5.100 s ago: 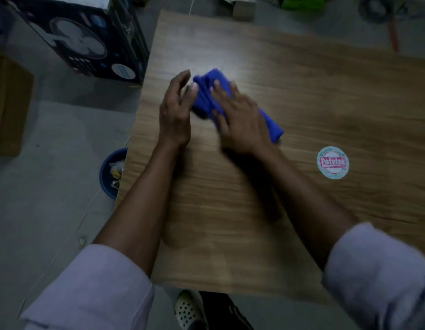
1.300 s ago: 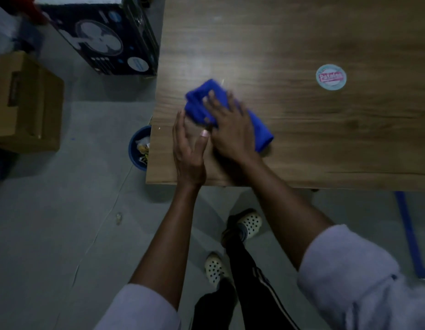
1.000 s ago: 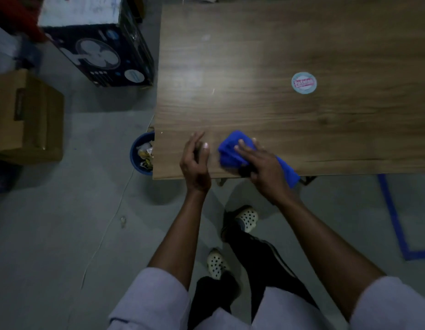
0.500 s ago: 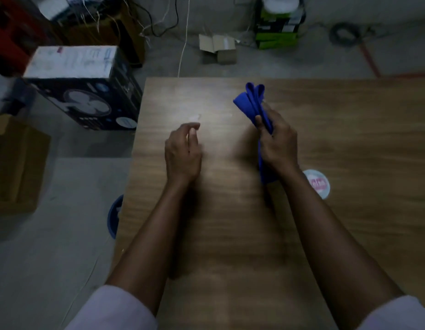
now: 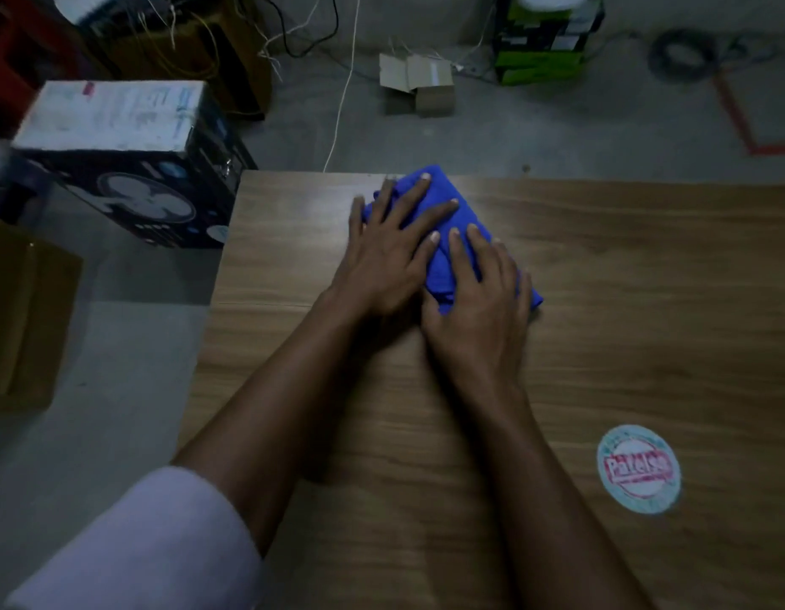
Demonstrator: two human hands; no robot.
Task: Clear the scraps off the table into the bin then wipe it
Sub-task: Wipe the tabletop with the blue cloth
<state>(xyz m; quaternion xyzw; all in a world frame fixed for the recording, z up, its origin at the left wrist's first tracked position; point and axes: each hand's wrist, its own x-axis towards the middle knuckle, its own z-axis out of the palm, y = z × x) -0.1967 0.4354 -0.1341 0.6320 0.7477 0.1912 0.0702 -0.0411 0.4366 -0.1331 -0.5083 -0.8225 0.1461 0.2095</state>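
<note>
Wooden table (image 5: pixel 646 301), both hands flat on a blue cloth (image 5: pixel 459 222).
Left hand (image 5: pixel 390 253) and right hand (image 5: pixel 483 301) press it with spread fingers, near the table's far edge.

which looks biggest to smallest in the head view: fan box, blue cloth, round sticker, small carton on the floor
1. fan box
2. cloth, though partly covered
3. sticker and carton look alike; the carton is farther off, so unranked

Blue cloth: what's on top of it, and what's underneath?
Left hand and right hand lie flat on the blue cloth. It rests on the table; anything trapped beneath is covered.
</note>
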